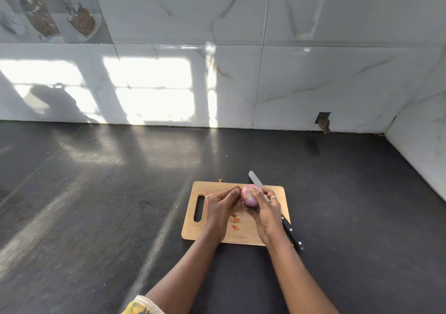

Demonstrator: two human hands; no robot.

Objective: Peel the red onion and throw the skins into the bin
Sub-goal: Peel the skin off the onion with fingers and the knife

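Left hand (pixel 220 205), right hand (pixel 266 211) — red onion (pixel 249 196) gripped between, over cutting board (pixel 193 226)

Smooth pale wooden cutting board (pixel 272 193); dark, faintly glossy stone-like surface (pixel 96 193); glossy marble-look wall tiles (pixel 313 77); metal knife blade (pixel 255 181); shiny peeled red onion (pixel 249 196).

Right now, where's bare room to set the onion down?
Bare: counter left of the board back to the wall, and counter right of the knife. Crowded: the board's middle, with left hand, right hand, onion and skin scraps.
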